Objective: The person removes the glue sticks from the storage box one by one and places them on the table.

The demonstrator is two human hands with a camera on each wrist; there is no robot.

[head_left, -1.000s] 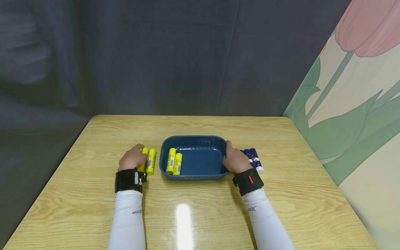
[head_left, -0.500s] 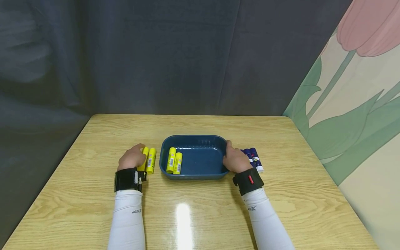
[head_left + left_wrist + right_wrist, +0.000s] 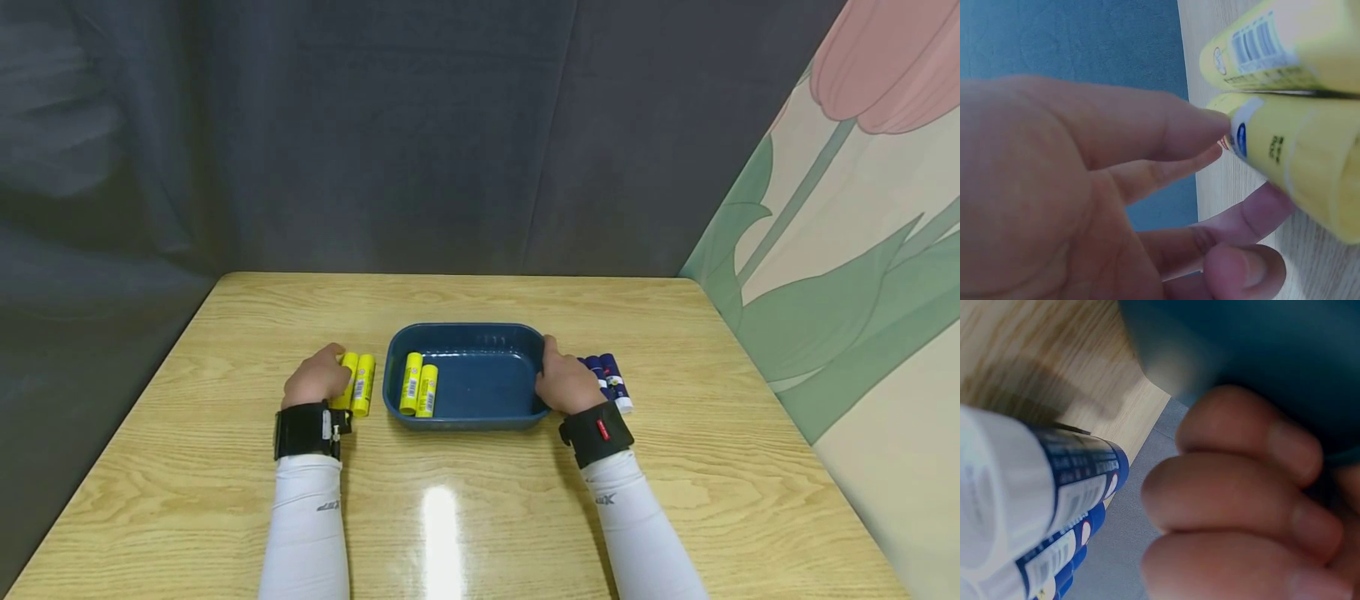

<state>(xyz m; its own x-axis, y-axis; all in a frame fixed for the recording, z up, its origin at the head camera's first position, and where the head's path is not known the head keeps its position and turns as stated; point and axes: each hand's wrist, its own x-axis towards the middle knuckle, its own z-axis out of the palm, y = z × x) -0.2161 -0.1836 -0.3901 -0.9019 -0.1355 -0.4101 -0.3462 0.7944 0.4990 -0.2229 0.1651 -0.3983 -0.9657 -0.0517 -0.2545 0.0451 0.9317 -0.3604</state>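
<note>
Dark curtain (image 3: 420, 150) hangs behind wood-grain desk (image 3: 697, 467). Blue box (image 3: 472, 425) on desk, two yellow tubes (image 3: 427, 392) lying inside at left end. Right grip (image 3: 567, 382) holding box's right end, fingers curled against outside. Left grip (image 3: 315, 379) pinching outer yellow tube (image 3: 1310, 150) between thumb and finger, left of box. Inner yellow tube (image 3: 363, 385) just beside it. Navy tubes (image 3: 613, 379) lie just right of right grip.

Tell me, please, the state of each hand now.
Left hand: at the leftmost yellow tube; whether it grips cannot be told.
Right hand: closed, holding the blue container by its right end.
</note>
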